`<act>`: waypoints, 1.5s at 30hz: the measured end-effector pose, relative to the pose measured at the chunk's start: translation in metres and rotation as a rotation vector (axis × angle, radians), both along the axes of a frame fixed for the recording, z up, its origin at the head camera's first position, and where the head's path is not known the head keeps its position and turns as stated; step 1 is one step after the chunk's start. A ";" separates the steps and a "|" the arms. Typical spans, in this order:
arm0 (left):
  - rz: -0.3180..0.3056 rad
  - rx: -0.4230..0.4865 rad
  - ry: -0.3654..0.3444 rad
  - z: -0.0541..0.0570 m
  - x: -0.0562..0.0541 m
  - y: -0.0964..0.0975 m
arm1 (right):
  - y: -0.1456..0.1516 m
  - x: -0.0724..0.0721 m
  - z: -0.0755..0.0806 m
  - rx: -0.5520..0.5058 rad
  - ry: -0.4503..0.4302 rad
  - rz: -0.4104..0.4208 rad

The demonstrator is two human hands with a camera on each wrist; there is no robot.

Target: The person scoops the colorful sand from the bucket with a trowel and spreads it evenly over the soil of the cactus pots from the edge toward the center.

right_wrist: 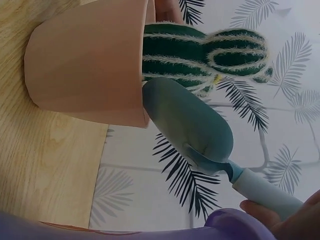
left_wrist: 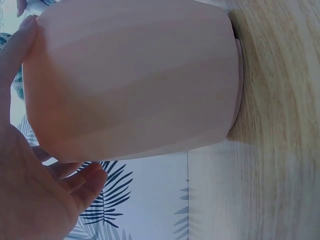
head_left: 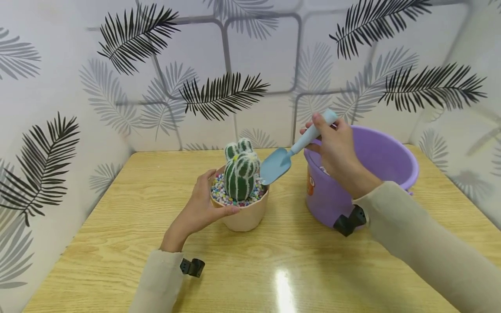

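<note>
A green cactus (head_left: 239, 177) with white fuzzy ribs stands upright in a peach flowerpot (head_left: 244, 217), among multicoloured pebbles (head_left: 219, 191). My left hand (head_left: 201, 202) grips the pot's rim from the left, thumb along the near side and fingers behind. In the left wrist view the pot wall (left_wrist: 135, 80) fills most of the picture. My right hand (head_left: 334, 145) holds a light blue trowel (head_left: 275, 165) by its handle, blade sloping down to the left. Its tip is at the pot's right rim, beside the cactus, and in the right wrist view the blade (right_wrist: 190, 120) overlaps the rim.
A purple bucket (head_left: 391, 143) stands on the wooden table (head_left: 242, 265) right of the pot, under my right forearm; some pale pebbles show inside it. Behind the table rises a wall (head_left: 258, 52) with leaf patterns.
</note>
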State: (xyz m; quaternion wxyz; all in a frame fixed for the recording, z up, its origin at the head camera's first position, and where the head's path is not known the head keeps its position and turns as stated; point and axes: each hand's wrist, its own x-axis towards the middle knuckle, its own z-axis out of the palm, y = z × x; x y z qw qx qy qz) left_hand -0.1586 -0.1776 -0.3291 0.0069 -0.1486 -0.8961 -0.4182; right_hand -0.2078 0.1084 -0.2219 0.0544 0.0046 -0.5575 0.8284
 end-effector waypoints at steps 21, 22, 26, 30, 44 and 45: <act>-0.003 0.004 -0.003 0.001 -0.001 0.001 | -0.011 -0.003 -0.010 0.098 0.086 0.006; -0.003 0.004 -0.003 0.001 -0.001 0.001 | -0.011 -0.003 -0.010 0.094 0.089 0.009; -0.001 0.005 -0.007 0.001 0.000 0.001 | -0.012 -0.003 -0.010 0.097 0.095 0.015; 0.000 0.013 -0.011 0.000 0.000 0.000 | -0.012 -0.003 -0.009 0.080 0.090 0.019; 0.009 0.004 -0.028 0.000 0.000 0.000 | 0.017 -0.001 0.004 0.017 0.100 -0.018; 0.009 0.004 -0.029 0.000 0.000 0.001 | 0.019 -0.001 0.006 0.013 0.101 -0.020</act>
